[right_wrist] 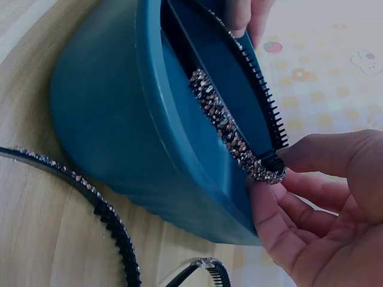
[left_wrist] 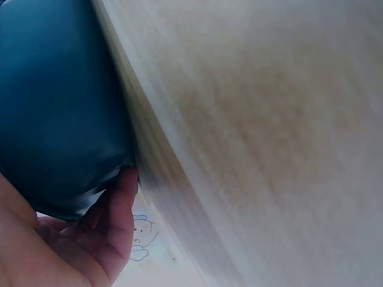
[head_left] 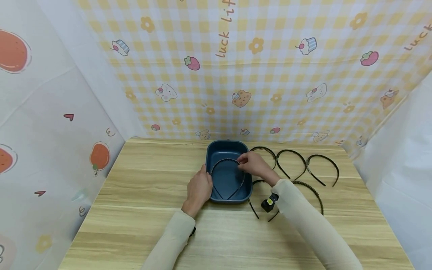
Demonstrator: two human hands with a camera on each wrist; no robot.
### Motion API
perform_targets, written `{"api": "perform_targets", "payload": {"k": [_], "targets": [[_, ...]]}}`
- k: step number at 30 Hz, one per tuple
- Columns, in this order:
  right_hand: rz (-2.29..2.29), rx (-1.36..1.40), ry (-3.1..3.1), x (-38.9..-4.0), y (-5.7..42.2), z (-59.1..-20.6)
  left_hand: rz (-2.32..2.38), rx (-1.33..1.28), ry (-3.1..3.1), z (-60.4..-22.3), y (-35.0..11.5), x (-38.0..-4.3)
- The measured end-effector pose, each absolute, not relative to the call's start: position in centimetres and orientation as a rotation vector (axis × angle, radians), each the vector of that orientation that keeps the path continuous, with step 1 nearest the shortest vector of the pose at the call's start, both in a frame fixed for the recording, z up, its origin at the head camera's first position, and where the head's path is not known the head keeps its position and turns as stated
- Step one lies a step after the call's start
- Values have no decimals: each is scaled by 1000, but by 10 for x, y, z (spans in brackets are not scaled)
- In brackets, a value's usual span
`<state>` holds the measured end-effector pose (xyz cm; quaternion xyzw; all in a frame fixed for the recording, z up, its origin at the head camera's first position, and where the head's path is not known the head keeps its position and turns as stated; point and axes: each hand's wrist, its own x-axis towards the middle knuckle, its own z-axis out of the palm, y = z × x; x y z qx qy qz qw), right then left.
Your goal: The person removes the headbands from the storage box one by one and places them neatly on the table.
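A dark blue plastic bin [head_left: 231,201] stands on the table, its wall filling the upper left of the left wrist view. My left hand [head_left: 200,186] grips the bin's left side by the rim. Between thumb and fingers, my right hand [head_left: 255,165] pinches a black headband [right_wrist: 224,124] with inner teeth and a glittery, stone-covered outside. That headband is held in the bin's opening, its curve at the top and its ends pointing towards me. How far the ends touch the bin's floor I cannot tell.
Several more black toothed headbands lie right of the bin, among them one at the back [head_left: 292,150], one at far right [head_left: 332,162] and one [head_left: 317,195] partly under my right forearm. A patterned cloth [head_left: 209,93] hangs behind the wooden table [head_left: 152,168].
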<state>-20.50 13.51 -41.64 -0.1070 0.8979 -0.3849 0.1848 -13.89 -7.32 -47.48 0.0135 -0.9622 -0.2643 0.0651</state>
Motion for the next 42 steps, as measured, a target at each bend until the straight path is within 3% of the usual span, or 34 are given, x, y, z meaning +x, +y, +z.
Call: {"api": "perform_targets", "payload": {"k": [42], "targets": [[-1303,-112,2404,-207,220,-410,-803,41,-2898,-475,-72,-139]]}}
